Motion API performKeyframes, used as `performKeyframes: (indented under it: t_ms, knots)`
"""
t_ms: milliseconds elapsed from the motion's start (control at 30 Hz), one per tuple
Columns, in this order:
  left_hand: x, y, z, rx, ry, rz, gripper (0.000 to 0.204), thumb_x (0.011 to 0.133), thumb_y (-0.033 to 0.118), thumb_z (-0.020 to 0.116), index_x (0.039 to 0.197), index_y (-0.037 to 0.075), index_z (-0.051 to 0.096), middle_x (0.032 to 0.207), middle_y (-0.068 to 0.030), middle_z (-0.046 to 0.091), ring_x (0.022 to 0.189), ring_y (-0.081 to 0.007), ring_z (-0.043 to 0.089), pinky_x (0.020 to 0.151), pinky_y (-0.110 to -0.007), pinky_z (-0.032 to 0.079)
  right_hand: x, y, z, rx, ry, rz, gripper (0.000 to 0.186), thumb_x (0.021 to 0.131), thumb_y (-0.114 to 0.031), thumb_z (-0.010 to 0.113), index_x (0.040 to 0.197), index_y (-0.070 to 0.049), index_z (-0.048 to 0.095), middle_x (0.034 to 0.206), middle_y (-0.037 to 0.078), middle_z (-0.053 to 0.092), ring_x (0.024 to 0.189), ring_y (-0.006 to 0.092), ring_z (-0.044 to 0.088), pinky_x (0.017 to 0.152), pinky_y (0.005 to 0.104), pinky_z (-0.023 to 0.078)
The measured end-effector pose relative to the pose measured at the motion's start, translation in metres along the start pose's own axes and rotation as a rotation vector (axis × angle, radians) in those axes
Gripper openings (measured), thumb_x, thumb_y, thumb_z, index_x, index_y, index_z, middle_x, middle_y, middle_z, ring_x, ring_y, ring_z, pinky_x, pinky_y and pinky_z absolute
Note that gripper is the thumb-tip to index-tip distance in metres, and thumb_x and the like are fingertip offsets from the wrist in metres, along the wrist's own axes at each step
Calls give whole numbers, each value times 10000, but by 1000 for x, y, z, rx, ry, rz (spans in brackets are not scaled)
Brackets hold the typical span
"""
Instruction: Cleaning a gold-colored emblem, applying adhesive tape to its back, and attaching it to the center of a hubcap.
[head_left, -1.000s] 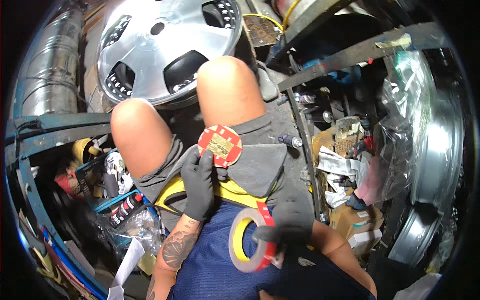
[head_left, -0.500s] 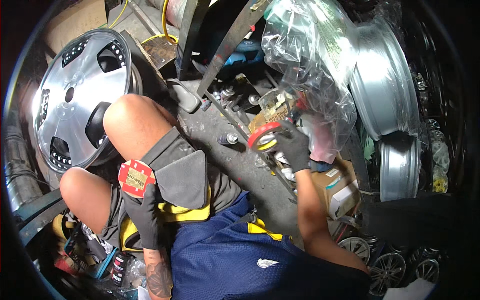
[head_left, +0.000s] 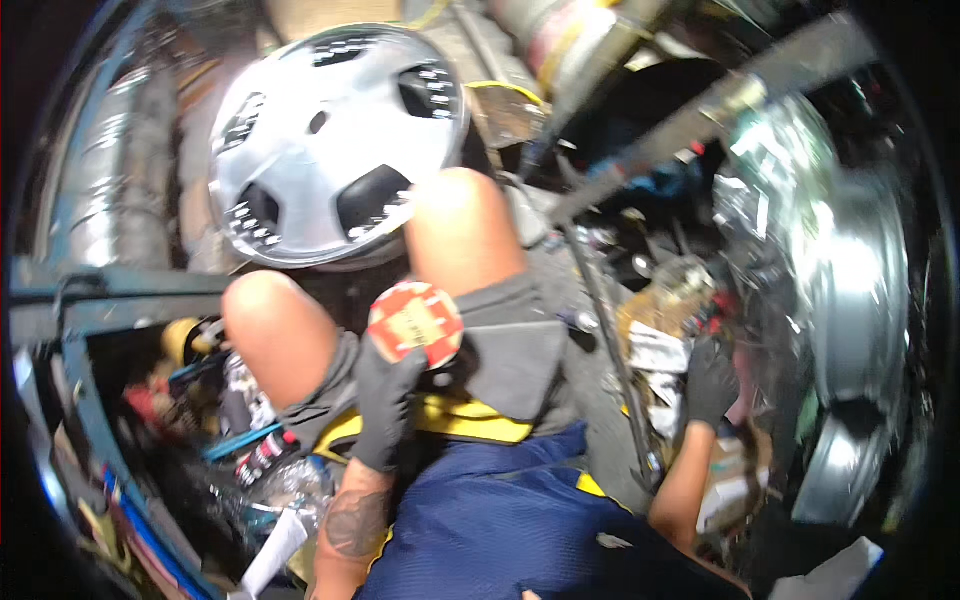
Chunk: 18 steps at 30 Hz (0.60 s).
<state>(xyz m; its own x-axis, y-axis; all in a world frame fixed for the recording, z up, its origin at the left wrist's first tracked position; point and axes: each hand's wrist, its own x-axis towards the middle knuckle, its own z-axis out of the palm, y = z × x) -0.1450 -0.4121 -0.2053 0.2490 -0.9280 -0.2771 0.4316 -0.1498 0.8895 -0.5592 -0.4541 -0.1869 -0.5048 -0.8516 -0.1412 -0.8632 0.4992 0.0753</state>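
Observation:
My left hand [head_left: 390, 415], in a dark glove, grips a round disc [head_left: 415, 318] at its lower edge, over my lap. Red strips surround a tan printed patch on the disc's face. Out to the right, my gloved right hand [head_left: 712, 380] reaches down among white crumpled papers [head_left: 660, 365] and a pinkish bag. Its fingers are blurred, and whether it holds something cannot be made out. Beyond my knees leans a large polished wheel rim [head_left: 330, 165] with dark openings.
More silver rims [head_left: 860, 290], partly wrapped in clear plastic, stand at the far right. A slanting metal bar [head_left: 720, 110] crosses the upper right. Beside my right forearm sits a cardboard box [head_left: 740, 480]. Tools and plastic wrap [head_left: 300, 485] lie at lower left.
The view has swung left, so everything sits farther right. My right hand has lowered into the clutter, and the red tape roll it held is no longer visible. My left hand keeps the disc.

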Motion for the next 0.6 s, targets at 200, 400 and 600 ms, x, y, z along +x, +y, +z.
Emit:
performKeyframes:
  t_ms: [200,400,600]
  knots:
    - [12,9,1,-26,-92,-137,548,981,129,640,1468,-27,443,1322,-115,636,1180,-174,631,1005,-327,519,-107,-189,-30,839,181,-1093,352,846,-300,770,1136,-112,706,856,132,703,701,321,681,643,427,529]
    - [-25,37,-14,317,-56,50,472,941,145,681,1367,-20,559,1167,-90,688,1015,-140,641,901,-326,535,-108,-277,-100,553,-3,-1203,437,830,-463,764,1083,-110,712,774,133,687,686,330,683,604,419,506]
    - [-41,88,-27,636,-145,-11,494,911,206,747,1348,21,610,1090,-102,709,995,-128,655,882,-302,524,-60,-272,-73,852,-975,-1158,207,866,-206,768,956,-21,751,753,10,692,690,98,626,646,287,504]
